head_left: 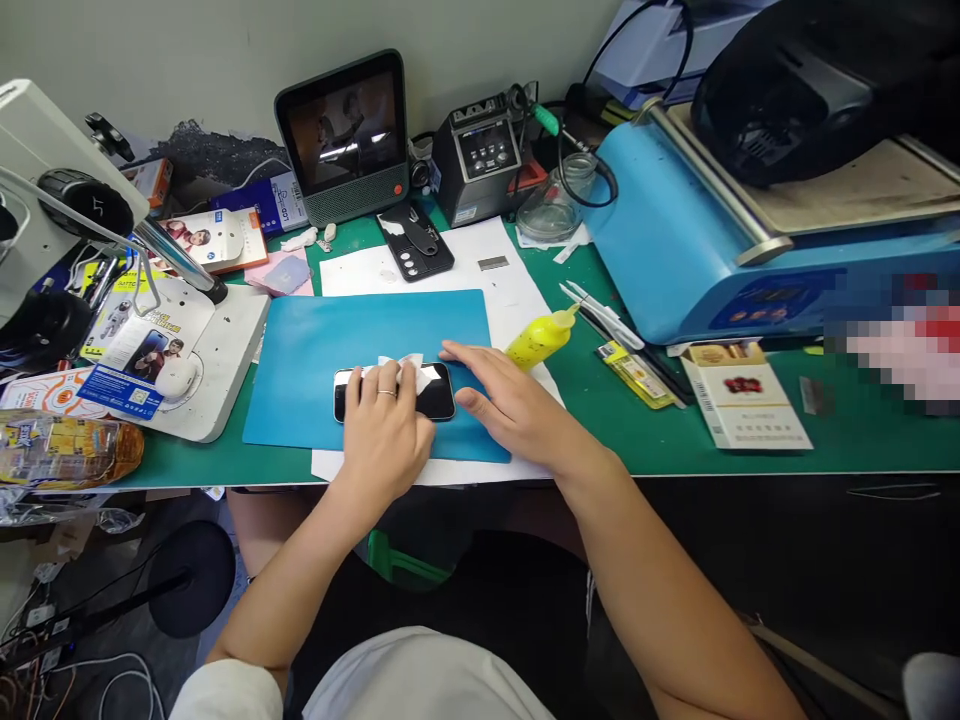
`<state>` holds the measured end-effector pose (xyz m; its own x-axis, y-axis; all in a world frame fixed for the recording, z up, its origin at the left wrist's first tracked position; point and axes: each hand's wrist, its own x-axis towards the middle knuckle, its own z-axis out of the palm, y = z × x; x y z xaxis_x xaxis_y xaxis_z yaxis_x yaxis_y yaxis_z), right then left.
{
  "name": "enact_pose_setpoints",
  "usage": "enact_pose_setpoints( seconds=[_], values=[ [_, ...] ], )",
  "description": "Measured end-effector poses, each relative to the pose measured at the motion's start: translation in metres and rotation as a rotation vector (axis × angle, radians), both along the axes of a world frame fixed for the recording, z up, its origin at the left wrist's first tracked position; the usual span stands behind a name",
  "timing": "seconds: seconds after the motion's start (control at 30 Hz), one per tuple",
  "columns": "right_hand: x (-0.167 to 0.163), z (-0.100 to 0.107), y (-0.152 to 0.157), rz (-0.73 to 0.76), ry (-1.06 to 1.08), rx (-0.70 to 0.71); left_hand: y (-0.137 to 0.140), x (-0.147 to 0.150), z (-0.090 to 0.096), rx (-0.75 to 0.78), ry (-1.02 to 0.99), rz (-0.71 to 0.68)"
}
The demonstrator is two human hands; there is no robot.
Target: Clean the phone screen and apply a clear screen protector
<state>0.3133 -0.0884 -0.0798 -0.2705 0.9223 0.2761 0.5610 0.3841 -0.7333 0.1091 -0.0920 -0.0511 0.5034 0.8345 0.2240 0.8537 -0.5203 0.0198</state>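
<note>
A phone (435,402) with a dark screen lies flat on the blue mat (300,400). My left hand (386,430) rests across it, fingers pressed down on a crumpled white tissue (409,368) over the glass; the tissue is partly hidden under the fingers. Beside the phone's right end, my right hand (521,405) is open and holds nothing, its thumb and fingers apart. Just beyond the right hand is a yellow squeeze bottle (544,338), tilted, with its nozzle pointing to the upper right.
Behind the mat lies a black phone case (415,240). A soldering station (478,160) and glass jar (555,205) stand at the back. Tweezers (604,315) and a cigarette pack (746,395) are to the right, near a blue machine (660,240). A microscope base (217,370) flanks the left.
</note>
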Motion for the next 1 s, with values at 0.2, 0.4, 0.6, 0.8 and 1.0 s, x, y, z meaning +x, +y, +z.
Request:
enact_pose_setpoints(
  seconds=[0.2, 0.4, 0.6, 0.8, 1.0],
  values=[
    [0.0, 0.0, 0.001, 0.01, -0.012, 0.005, -0.004, -0.007, 0.002, -0.009, -0.011, -0.029],
    [0.0, -0.004, 0.001, 0.006, 0.011, 0.02, -0.002, 0.017, -0.004, -0.017, -0.028, -0.089],
    [-0.001, 0.002, 0.0, 0.0, -0.001, -0.012, -0.012, -0.026, 0.006, -0.045, -0.022, -0.047],
    [0.0, -0.001, 0.001, 0.005, 0.001, 0.021, -0.001, 0.013, -0.005, -0.016, 0.004, -0.06],
    [0.0, -0.003, 0.0, 0.008, -0.03, 0.035, -0.012, 0.01, -0.005, -0.029, -0.016, -0.11]
  ],
)
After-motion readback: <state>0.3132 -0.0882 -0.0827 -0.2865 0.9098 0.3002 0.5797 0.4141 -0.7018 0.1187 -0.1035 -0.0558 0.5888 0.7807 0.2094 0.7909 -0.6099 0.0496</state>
